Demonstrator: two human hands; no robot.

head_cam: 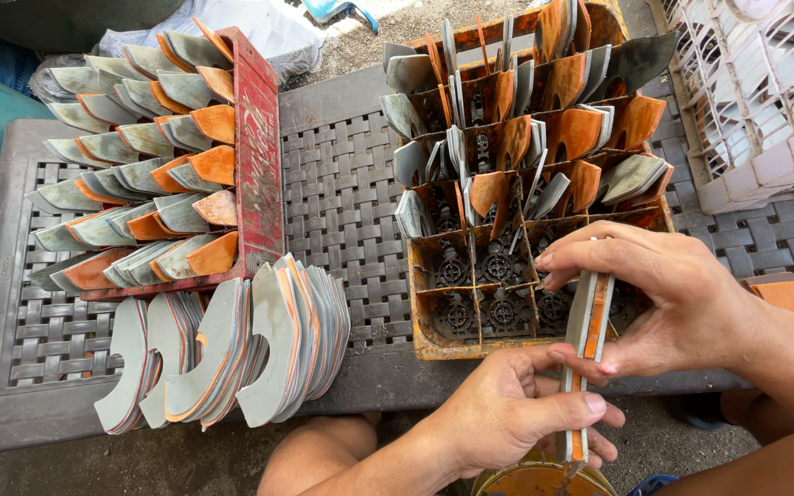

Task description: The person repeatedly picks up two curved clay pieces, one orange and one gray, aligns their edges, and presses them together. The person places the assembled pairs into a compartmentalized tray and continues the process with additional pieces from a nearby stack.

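- Looking down, head view: left hand [507,418] and right hand [663,298] both clamped on a thin stack of flat blades [585,349], held edge-up at 5 o'clock, over the near rim of the rusty divided crate [434,344].
- Handling, my read: stiff sheet metal, light per piece, edges probably sharp, orange coating maybe slick. Pinch the flat faces, not the edges.
- Grey-orange curved blades fanned [232,354] at 7 o'clock on the woven-pattern tabletop [342,193]; red crate [259,156] at 10 o'clock.
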